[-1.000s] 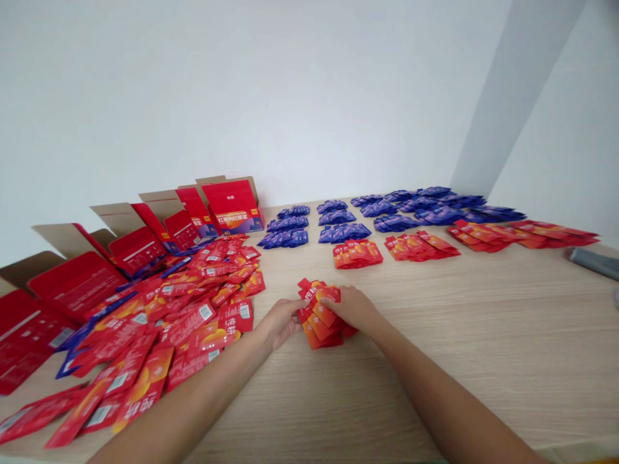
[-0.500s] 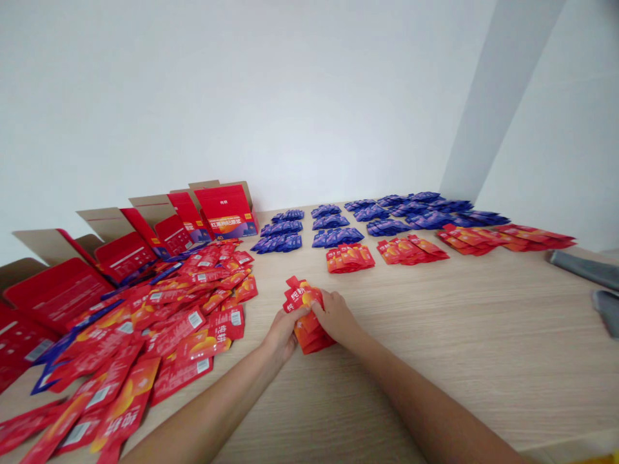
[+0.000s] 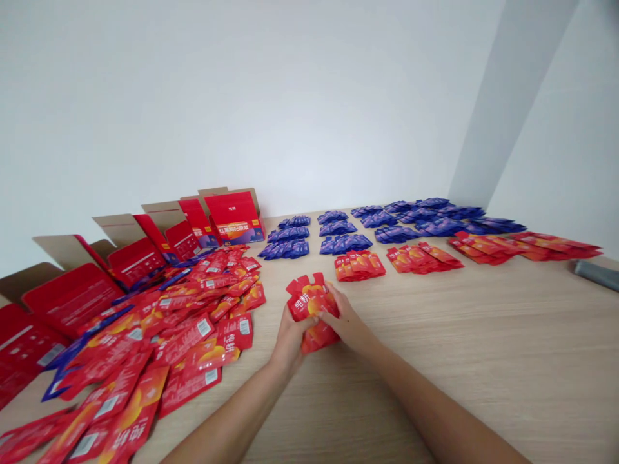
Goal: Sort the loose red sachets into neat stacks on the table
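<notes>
Between my two hands is a stack of red-orange sachets, held just above the wooden table, its notched top ends fanned out. My left hand is closed round its left side, the thumb across the front. From the right, my right hand grips the same stack, its thumb near the left thumb and its fingers behind. A loose heap of red sachets lies to the left of my hands. Just beyond them sits a bundle of red sachets.
Open red cartons stand in a row along the left and back left. Fanned bundles of purple sachets line the back of the table. More red bundles reach right, near a grey object at the edge.
The sachets in my hands are more gathered and turned more upright, with their top ends spread. Both thumbs now meet on the front. The whole view has shifted slightly.
</notes>
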`<state>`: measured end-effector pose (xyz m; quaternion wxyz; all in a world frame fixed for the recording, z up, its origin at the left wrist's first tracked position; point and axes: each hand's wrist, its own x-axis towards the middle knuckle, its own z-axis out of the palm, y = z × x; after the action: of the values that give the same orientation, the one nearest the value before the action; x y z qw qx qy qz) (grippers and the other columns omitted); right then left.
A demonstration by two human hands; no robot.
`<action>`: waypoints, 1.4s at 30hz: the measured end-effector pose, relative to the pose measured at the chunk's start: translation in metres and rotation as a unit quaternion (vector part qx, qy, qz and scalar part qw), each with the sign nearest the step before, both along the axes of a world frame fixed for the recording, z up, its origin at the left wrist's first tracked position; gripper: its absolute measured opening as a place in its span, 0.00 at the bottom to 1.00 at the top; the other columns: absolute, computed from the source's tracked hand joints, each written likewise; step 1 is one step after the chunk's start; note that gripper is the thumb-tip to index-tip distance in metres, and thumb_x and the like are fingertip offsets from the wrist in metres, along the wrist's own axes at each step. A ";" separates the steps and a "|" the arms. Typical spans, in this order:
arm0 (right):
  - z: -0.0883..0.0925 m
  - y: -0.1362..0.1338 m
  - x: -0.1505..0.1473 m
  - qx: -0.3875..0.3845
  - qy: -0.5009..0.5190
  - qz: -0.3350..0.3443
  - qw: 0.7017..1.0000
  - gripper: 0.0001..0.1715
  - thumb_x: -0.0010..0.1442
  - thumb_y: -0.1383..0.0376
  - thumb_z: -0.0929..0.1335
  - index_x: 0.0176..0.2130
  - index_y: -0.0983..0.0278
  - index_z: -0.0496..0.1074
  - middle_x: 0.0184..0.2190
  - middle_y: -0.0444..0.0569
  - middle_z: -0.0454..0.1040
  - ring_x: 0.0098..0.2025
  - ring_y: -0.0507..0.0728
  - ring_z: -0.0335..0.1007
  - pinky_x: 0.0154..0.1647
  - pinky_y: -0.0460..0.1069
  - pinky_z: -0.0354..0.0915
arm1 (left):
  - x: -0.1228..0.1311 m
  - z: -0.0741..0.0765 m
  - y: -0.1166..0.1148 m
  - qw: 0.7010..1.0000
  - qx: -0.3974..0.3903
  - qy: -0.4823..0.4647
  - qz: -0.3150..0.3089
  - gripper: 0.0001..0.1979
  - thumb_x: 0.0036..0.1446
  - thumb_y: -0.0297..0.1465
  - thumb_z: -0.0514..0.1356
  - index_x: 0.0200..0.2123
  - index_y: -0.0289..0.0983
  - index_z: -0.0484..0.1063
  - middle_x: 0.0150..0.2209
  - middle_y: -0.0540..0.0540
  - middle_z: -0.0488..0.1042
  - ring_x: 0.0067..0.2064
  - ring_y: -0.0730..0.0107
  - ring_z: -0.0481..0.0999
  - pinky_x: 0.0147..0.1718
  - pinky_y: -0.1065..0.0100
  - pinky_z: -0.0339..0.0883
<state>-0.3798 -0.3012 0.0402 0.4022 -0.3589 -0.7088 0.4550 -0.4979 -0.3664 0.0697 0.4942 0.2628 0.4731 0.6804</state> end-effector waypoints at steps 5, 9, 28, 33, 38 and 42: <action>-0.001 -0.005 -0.001 0.043 0.176 0.029 0.983 0.63 0.48 0.56 0.74 0.67 0.58 0.34 0.68 0.55 0.44 0.69 0.61 0.38 0.66 0.61 0.45 | -0.018 0.014 -0.005 0.984 0.094 0.150 -0.018 0.41 0.32 0.21 0.70 0.53 0.40 0.62 0.53 0.44 0.71 0.57 0.56 0.68 0.53 0.65 0.63; -0.013 -0.001 -0.004 -0.017 0.170 0.087 0.981 0.65 0.43 0.55 0.76 0.67 0.57 0.37 0.65 0.57 0.53 0.66 0.63 0.50 0.65 0.62 0.49 | -0.033 -0.002 0.002 0.988 0.058 0.126 -0.071 0.41 0.26 0.16 0.70 0.49 0.38 0.66 0.53 0.42 0.72 0.57 0.53 0.68 0.54 0.64 0.63; -0.022 -0.012 -0.013 0.006 0.127 0.054 0.990 0.46 0.46 0.59 0.74 0.57 0.60 0.50 0.53 0.56 0.64 0.56 0.63 0.64 0.58 0.60 0.61 | -0.017 -0.019 0.000 0.990 0.041 0.030 -0.128 0.44 0.25 0.11 0.54 0.51 0.40 0.66 0.50 0.49 0.74 0.57 0.47 0.67 0.49 0.64 0.67; -0.018 -0.015 -0.016 -0.005 0.165 0.064 0.984 0.50 0.47 0.59 0.74 0.60 0.57 0.46 0.57 0.56 0.62 0.57 0.63 0.64 0.57 0.61 0.63 | -0.024 -0.019 0.006 0.985 0.063 0.050 -0.150 0.42 0.24 0.12 0.55 0.49 0.41 0.68 0.54 0.49 0.71 0.60 0.47 0.63 0.53 0.62 0.64; -0.027 -0.006 -0.018 -0.009 0.145 0.050 0.988 0.57 0.44 0.58 0.75 0.63 0.56 0.44 0.62 0.56 0.57 0.61 0.63 0.59 0.60 0.61 0.59 | -0.027 -0.027 0.009 0.986 0.046 0.062 -0.150 0.39 0.25 0.10 0.52 0.46 0.40 0.69 0.48 0.50 0.75 0.57 0.51 0.67 0.55 0.61 0.62; -0.029 -0.004 -0.019 -0.024 0.134 0.057 0.989 0.54 0.44 0.59 0.75 0.61 0.58 0.47 0.59 0.56 0.62 0.58 0.63 0.63 0.59 0.61 0.60 | -0.024 -0.025 0.010 0.991 0.027 0.040 -0.128 0.40 0.22 0.09 0.51 0.44 0.39 0.69 0.44 0.50 0.75 0.57 0.50 0.65 0.57 0.61 0.59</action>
<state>-0.3984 -0.3051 0.0112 0.4580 -0.2630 -0.6571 0.5379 -0.5214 -0.3565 0.0447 0.5509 0.3610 0.4365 0.6130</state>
